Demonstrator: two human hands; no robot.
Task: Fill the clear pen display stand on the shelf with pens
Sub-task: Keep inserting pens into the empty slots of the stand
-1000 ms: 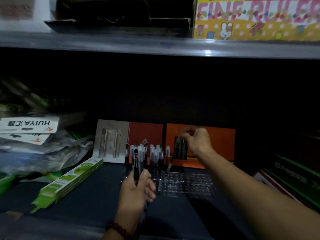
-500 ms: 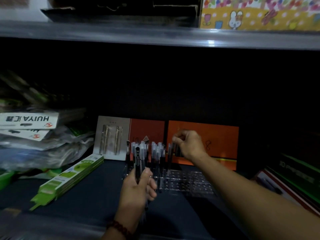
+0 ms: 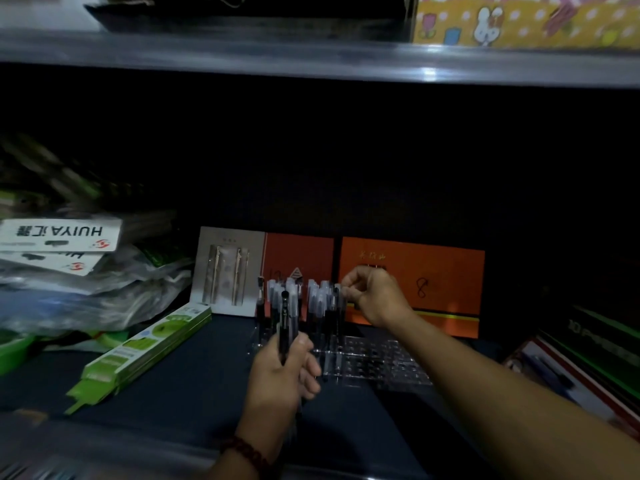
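The clear pen display stand [image 3: 381, 362] sits on the dark shelf; its left part holds several upright pens [image 3: 315, 303] with pale caps, and its right part shows bare holes. My left hand [image 3: 282, 372] is in front of the stand, shut on a small bunch of dark pens [image 3: 284, 323] that stick upward. My right hand [image 3: 375, 296] reaches over the stand's back row, fingers pinched at the top of a pen [image 3: 336, 299] standing at the right end of the filled rows.
Orange boxes [image 3: 433, 271] and a grey pen card [image 3: 225, 268] lean behind the stand. A green flat box [image 3: 145, 351] lies left, with plastic packets [image 3: 69, 265] stacked beyond it. Boxes [image 3: 588, 358] crowd the right. An upper shelf edge [image 3: 311, 57] runs overhead.
My right hand has come down and leftward from the orange box to the stand's back row, lowering the pen into it. My left hand has stayed in place.
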